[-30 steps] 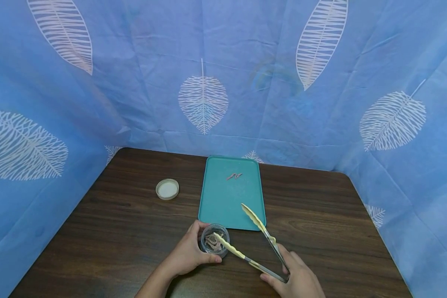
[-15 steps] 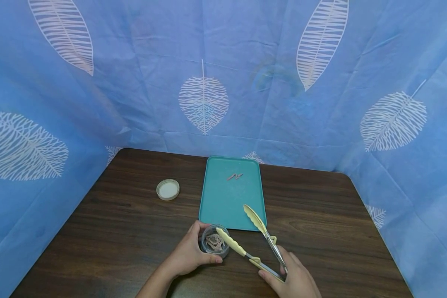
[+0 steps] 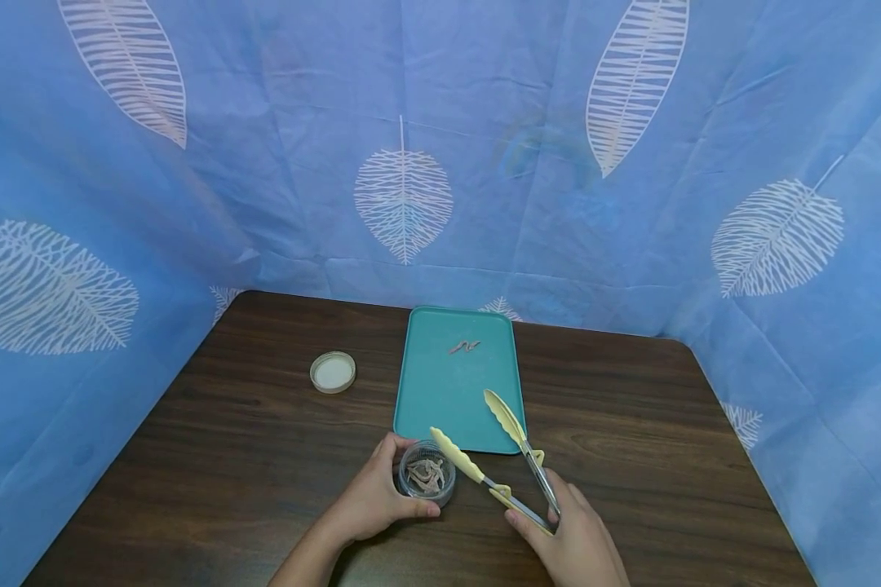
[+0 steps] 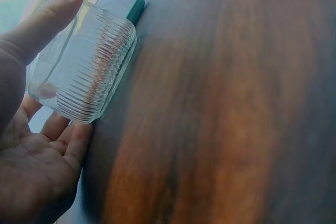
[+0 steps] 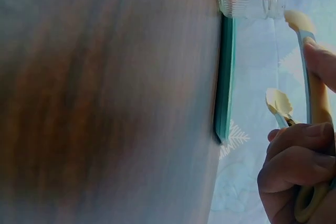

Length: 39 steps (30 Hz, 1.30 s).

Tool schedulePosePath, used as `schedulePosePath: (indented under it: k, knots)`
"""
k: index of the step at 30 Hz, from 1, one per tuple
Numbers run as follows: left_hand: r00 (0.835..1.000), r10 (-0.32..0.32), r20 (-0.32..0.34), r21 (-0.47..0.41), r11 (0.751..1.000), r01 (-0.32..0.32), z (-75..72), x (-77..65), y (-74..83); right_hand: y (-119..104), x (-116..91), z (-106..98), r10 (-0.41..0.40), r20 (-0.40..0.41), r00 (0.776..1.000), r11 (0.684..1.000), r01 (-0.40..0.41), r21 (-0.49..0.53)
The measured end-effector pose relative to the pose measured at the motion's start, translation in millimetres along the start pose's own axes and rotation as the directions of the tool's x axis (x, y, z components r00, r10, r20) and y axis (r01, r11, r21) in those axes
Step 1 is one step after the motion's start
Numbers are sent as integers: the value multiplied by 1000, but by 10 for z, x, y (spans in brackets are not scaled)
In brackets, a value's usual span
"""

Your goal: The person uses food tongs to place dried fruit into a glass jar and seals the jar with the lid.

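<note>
My left hand (image 3: pixel 373 499) grips a small clear glass jar (image 4: pixel 97 72) with ribbed sides, thumb on the near side and fingers behind. Several thin pale pinkish strips (image 3: pixel 426 475) lie inside it. Metal tongs with cream scalloped tips (image 3: pixel 458 456) are held in my right hand (image 3: pixel 578 542), thumb on one arm and fingers round the other. Their arms stand spread with nothing between the tips. One tip is just beyond the jar's right rim; the other overlaps the teal tray (image 3: pixel 440 399) in the head view. A few similar strips (image 3: pixel 465 346) lie on the tray's far part.
A round lid (image 3: pixel 333 372) with a white inside lies on the dark wooden table (image 3: pixel 653 424), left of the tray. Blue cloth (image 3: pixel 484 212) with white leaf prints hangs behind and along both sides.
The tongs' lower tip has risen from over the jar and shifted beyond its right rim, with the right hand moving slightly left. My left hand and the jar have stayed in place.
</note>
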<state>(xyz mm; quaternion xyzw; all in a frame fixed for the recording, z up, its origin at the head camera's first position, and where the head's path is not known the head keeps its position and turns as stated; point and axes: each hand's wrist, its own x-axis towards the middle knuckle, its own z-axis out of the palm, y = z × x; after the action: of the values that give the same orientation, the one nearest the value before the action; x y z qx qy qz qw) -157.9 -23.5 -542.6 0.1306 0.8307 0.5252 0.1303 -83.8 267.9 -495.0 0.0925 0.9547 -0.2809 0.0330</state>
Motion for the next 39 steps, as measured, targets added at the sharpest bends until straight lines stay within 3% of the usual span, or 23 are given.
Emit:
schedulePosePath:
  k: [9, 23, 29, 39]
  knots:
    - [1000, 2, 10, -24, 1000, -1, -10, 3, 3, -40, 176, 32, -18, -38, 999, 999, 19, 33]
    - [1000, -7, 27, -35, 999, 8, -22, -4, -4, -100, 588, 50, -116, -83, 990, 993, 114, -23]
    - [1000, -1, 29, -31, 1000, 1, -28, 8, -31, -130, 757, 19, -159, -102, 982, 984, 150, -94]
    - [999, 10, 39, -38, 999, -8, -38, 12, -54, -247, 1002, -54, -181, -56, 982, 972, 170, -160]
